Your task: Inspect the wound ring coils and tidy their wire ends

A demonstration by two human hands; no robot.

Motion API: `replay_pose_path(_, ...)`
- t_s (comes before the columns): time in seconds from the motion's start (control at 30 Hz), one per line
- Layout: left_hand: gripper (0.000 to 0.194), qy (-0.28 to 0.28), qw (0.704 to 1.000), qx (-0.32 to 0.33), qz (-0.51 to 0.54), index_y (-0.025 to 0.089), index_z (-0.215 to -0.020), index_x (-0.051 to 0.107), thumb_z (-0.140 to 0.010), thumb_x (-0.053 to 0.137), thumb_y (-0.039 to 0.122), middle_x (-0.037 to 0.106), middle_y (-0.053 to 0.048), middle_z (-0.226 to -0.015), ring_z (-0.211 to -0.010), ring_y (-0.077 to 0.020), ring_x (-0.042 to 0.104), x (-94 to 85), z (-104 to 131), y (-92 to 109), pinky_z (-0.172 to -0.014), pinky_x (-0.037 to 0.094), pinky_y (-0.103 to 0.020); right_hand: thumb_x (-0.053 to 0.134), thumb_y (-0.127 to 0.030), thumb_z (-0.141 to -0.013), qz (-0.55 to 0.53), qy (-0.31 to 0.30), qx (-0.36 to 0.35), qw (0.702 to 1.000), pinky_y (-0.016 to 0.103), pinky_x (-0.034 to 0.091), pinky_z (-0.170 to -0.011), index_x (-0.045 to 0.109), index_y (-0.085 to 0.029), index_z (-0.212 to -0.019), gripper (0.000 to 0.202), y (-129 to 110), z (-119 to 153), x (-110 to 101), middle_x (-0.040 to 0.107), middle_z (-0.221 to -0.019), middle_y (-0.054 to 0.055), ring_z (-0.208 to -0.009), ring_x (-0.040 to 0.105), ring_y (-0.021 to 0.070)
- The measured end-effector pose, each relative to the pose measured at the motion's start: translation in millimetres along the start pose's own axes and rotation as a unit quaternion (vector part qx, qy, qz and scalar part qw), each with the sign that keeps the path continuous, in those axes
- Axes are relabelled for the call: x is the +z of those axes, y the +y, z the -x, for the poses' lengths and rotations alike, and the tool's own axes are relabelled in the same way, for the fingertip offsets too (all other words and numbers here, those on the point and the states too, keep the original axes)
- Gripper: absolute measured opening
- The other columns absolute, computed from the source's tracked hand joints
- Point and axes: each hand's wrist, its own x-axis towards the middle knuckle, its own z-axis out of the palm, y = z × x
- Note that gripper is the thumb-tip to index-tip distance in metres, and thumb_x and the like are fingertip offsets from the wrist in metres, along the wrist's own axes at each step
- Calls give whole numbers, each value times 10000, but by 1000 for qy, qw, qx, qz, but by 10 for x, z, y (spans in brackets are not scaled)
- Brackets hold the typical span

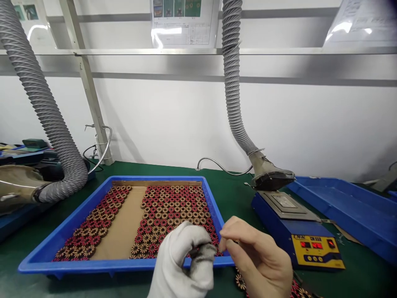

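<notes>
My left hand [186,263], in a white glove with dark smudges on the fingers, is curled closed in front of the blue tray [111,271]. Its thumb and fingertips press together, and whatever they hold is hidden. Close on its right, my bare right hand [256,256] pinches thumb and forefinger near the glove; no object can be made out between them. Rows of small round wound parts [173,211], black with red or tan spokes, lie on cardboard in the tray. More such parts [240,281] lie on the green table beneath and beside my right hand.
To the right stands a blue heating unit [310,234] with a yellow panel and metal top plate, under a hose nozzle [269,171]. Another blue tray [350,211] sits at far right. A grey hose [51,111] and nozzle [18,184] are at left.
</notes>
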Motion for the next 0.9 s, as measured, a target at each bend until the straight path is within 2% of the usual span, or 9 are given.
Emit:
replay_pose_path(0.1, 80, 9, 1000, 4, 11, 236, -739, 674, -798, 625, 216, 675, -43, -738, -728, -210, 602, -1, -3, 23, -901, 436, -329, 645, 7, -820, 32, -24, -38, 998, 336, 468, -626, 762, -275, -992, 351, -47, -21, -1, 701, -726, 26, -668, 609, 194)
replay_pose_path(0.2, 98, -1, 1000, 1, 16, 227, -715, 666, -797, 612, 236, 617, -26, -669, -641, -180, 555, 15, -16, 9, -753, 467, -294, 646, 42, -793, 41, -32, -51, 997, 337, 474, -610, 769, -275, -983, 390, -55, -32, 14, 703, -730, 24, -658, 609, 193)
replay_pose_path(0.33, 116, -3, 1000, 20, 16, 217, -719, 643, -805, 564, 220, 569, 2, -643, -591, -144, 511, 47, -22, -48, -684, 465, -262, 621, 79, -787, 55, -39, -74, 995, 336, 481, -610, 747, -253, -1017, 423, -23, -24, 16, 687, -743, 28, -677, 602, 188)
replay_pose_path(0.43, 143, -7, 998, 63, 11, 226, -751, 616, -827, 496, 217, 574, 19, -662, -590, -133, 524, 65, -14, -90, -632, 461, -241, 577, 120, -775, 69, -63, -133, 987, 333, 497, -611, 707, -203, -1100, 476, 13, -42, -6, 678, -794, 46, -708, 601, 184)
replay_pose_path(0.57, 168, 14, 988, 148, -41, 254, -812, 605, -823, 472, 153, 619, 41, -707, -653, -129, 583, 57, -26, -115, -738, 489, -256, 564, 134, -770, 125, -98, -187, 970, 313, 511, -627, 691, -141, -1069, 425, 26, -90, -44, 670, -818, 65, -742, 582, 177)
replay_pose_path(0.67, 189, 0, 969, 223, -110, 239, -815, 571, -789, 466, 85, 565, 35, -663, -601, -122, 539, 14, -72, -105, -627, 467, -238, 568, 105, -787, 182, -110, -214, 953, 303, 503, -652, 651, -118, -981, 307, -9, -74, -55, 661, -790, 66, -736, 565, 170)
replay_pose_path(0.77, 139, -1, 921, 312, -234, 204, -787, 553, -772, 494, 79, 530, -4, -654, -566, -141, 496, -54, -119, -85, -526, 430, -246, 518, 22, -861, 254, -129, -158, 945, 284, 430, -589, 555, -163, -827, 192, -72, -15, -36, 564, -683, 24, -655, 504, 156)
replay_pose_path(0.83, 101, 3, 878, 365, -310, 185, -798, 562, -787, 522, 93, 548, -37, -672, -582, -165, 516, -99, -132, -72, -528, 447, -272, 465, -74, -936, 257, -125, -48, 957, 265, 365, -537, 491, -189, -754, 216, -100, 15, -12, 486, -648, -4, -597, 459, 138)
replay_pose_path(0.9, 90, 8, 848, 398, -349, 171, -851, 577, -802, 542, 103, 570, -67, -706, -608, -187, 544, -135, -126, -65, -537, 465, -292, 411, -200, -998, 165, -125, 93, 974, 247, 329, -488, 446, -202, -705, 295, -94, 27, 9, 430, -607, -29, -529, 419, 118)
